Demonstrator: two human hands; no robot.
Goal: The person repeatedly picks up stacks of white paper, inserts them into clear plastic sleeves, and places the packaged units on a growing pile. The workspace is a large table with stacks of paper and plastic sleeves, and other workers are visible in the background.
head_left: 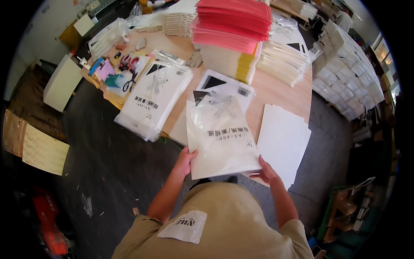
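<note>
The wrapped paper pack (222,140) is btwn the two hands, its long axis going away from the body, partly over the wooden table (278,93). L hand (185,160) is clamped on its left edge, R hand (267,172) on its lower right corner; both are equally near. Its plastic is clear, glossy, w/ wrinkles; shape is flat, rectangular. On R lie smooth white sheets (281,140); on L, similar packs (157,95); beyond, a tall red/pink stack (233,23).
</note>
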